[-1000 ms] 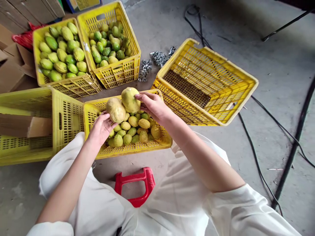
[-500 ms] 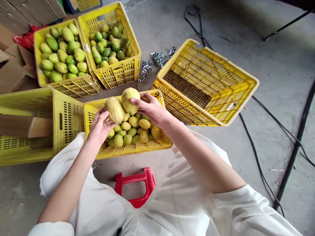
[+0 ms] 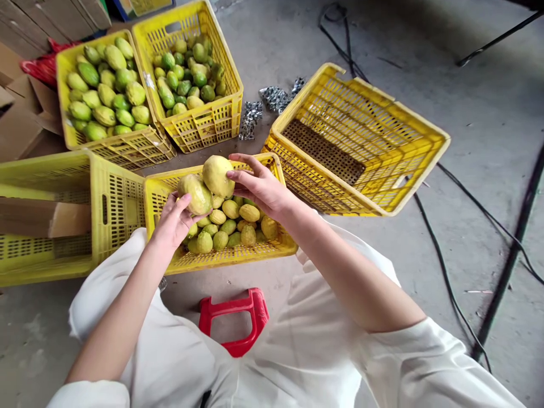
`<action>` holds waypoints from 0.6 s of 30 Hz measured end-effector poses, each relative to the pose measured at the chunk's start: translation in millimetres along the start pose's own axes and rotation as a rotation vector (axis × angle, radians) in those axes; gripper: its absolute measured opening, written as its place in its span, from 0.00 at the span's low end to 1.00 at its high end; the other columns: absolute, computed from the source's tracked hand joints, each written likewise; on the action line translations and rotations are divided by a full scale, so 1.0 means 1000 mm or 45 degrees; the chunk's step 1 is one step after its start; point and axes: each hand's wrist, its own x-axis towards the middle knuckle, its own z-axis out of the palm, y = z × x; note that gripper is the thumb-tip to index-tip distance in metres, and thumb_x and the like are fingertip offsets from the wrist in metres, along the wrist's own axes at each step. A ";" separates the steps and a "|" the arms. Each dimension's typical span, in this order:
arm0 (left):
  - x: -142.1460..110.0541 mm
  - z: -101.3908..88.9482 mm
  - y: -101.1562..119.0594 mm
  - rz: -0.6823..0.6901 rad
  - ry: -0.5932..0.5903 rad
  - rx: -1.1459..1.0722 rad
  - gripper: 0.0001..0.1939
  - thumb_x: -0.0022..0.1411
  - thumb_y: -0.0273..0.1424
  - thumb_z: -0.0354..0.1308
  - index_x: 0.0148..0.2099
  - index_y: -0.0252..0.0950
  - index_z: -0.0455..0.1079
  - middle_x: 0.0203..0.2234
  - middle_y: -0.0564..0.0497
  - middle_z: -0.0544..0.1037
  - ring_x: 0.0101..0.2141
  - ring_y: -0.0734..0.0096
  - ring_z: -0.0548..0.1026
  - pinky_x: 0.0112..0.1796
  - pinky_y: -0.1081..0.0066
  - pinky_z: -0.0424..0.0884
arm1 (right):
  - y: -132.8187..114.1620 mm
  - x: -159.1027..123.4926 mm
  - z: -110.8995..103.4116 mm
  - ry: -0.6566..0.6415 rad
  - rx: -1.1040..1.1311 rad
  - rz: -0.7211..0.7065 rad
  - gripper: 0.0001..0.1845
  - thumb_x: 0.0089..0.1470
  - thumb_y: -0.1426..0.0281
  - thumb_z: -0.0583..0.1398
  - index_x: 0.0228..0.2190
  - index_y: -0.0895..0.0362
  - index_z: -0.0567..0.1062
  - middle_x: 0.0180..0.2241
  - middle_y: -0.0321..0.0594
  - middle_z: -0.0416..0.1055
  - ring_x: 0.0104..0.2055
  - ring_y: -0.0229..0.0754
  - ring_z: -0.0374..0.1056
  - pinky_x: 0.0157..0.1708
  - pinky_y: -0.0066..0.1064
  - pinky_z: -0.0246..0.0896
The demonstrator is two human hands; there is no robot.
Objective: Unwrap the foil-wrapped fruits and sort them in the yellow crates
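Observation:
My left hand (image 3: 175,220) is closed around a pale yellow-green lemon (image 3: 196,194), with the thumb on its near side. A second, rounder lemon (image 3: 218,176) is in the fingers of my right hand (image 3: 264,188), which grip its right side; some of them are hidden behind it. The two lemons touch each other above a yellow crate (image 3: 229,262). Down in this crate lies a layer of smaller yellow-green lemons (image 3: 229,228).
Two yellow crates (image 3: 212,131) (image 3: 140,150) full of green and yellow lemons stand at the back left. A tilted yellow crate (image 3: 408,170) is at right, another crate (image 3: 119,209) holding cardboard at left. A red stool (image 3: 233,309) lies between my knees; black cables (image 3: 442,260) cross the floor.
Both lemons have turned in my hands and shifted slightly left. My right fingers have moved to the right side of the rounder lemon, with the thumb less over its front.

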 end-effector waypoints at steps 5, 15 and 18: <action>0.000 0.001 -0.002 -0.019 -0.029 -0.009 0.22 0.53 0.35 0.71 0.48 0.37 0.69 0.49 0.42 0.83 0.52 0.50 0.81 0.52 0.54 0.79 | 0.002 0.000 0.004 0.005 -0.019 0.047 0.26 0.40 0.59 0.72 0.41 0.48 0.70 0.34 0.31 0.74 0.43 0.42 0.73 0.46 0.37 0.72; -0.002 0.003 -0.003 -0.054 -0.011 0.019 0.21 0.60 0.41 0.67 0.53 0.42 0.72 0.49 0.46 0.83 0.55 0.50 0.79 0.51 0.53 0.80 | 0.010 0.002 0.002 -0.016 -0.007 0.001 0.34 0.32 0.62 0.76 0.42 0.49 0.70 0.40 0.35 0.72 0.46 0.45 0.72 0.50 0.41 0.72; 0.002 0.001 -0.004 -0.039 0.093 -0.002 0.13 0.64 0.39 0.64 0.49 0.42 0.74 0.44 0.49 0.84 0.52 0.56 0.81 0.50 0.55 0.81 | 0.007 0.003 0.002 -0.031 0.005 0.040 0.33 0.33 0.60 0.76 0.42 0.50 0.71 0.40 0.36 0.73 0.46 0.46 0.73 0.49 0.41 0.73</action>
